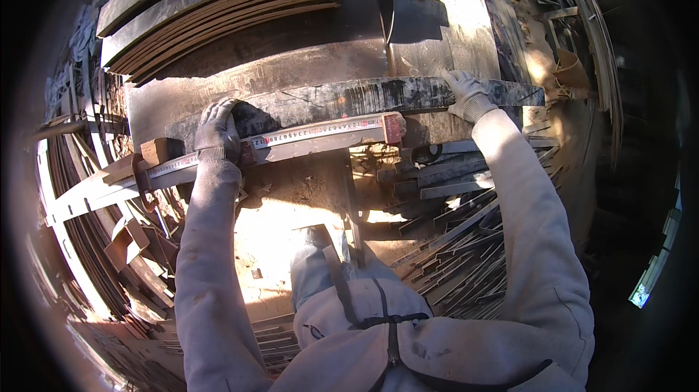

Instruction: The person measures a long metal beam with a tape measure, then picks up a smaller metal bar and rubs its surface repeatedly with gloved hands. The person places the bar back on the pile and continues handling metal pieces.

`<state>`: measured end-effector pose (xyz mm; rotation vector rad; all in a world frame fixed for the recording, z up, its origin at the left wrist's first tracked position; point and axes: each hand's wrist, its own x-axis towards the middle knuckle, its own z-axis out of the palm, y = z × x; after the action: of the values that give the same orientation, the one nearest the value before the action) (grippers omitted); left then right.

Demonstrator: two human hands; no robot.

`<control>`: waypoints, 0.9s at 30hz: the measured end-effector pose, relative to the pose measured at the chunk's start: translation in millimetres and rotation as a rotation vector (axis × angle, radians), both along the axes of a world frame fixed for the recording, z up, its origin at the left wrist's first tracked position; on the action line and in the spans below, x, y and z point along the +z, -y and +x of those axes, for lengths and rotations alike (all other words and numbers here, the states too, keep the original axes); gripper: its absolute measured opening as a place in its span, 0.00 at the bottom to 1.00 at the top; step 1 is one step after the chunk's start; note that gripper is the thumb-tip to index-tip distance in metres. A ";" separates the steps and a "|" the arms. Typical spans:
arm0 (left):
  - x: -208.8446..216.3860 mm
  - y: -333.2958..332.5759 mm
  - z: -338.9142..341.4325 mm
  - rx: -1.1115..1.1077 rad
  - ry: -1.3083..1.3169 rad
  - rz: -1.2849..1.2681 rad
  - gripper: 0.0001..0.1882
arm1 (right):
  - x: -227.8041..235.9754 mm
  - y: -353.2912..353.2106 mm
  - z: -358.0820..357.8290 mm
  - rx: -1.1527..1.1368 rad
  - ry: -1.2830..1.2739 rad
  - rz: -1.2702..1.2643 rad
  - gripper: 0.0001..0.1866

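Note:
A long, narrow wooden board [349, 99], blotched with dark stains, lies across the front of the worktable [313, 60]. My gloved left hand [218, 130] is closed over its left part, fingers at the far side. Farther right, my gloved right hand [467, 95] grips the board near its right end, with the thumb apart from the fingers. Along the table's near edge, in front of the board, runs a white measuring scale [320, 132] with printed marks. A worn reddish block [394, 128] sits at the scale's right end. The undersides of both hands are hidden.
Several curved stacked boards [240, 13] lie at the table's far left. A small wood block [154, 150] stands left of my left hand. Piles of thin wood strips [466, 246] fill the floor at right, and more strips [80, 232] stand at left.

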<state>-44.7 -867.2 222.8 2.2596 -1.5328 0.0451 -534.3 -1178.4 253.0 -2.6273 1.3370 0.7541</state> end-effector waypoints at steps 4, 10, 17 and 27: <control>-7.9 -3.8 3.4 0.042 -0.037 -0.018 0.16 | -19.3 0.0 -0.5 0.039 0.013 -0.041 0.57; -23.4 -10.9 11.2 0.023 -0.032 -0.074 0.15 | -39.8 -0.2 10.3 0.005 -0.020 -0.065 0.63; -35.6 -16.3 18.9 0.106 -0.066 0.018 0.16 | -61.7 -8.6 17.2 0.024 -0.039 -0.149 0.63; -34.7 -32.3 12.2 0.183 -0.001 0.007 0.15 | -103.3 -66.8 -26.9 -0.026 0.160 -0.212 0.55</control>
<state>-32.5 -834.9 188.1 2.3981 -1.3236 0.0903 -561.3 -1111.6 149.7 -2.7523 1.4755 0.4085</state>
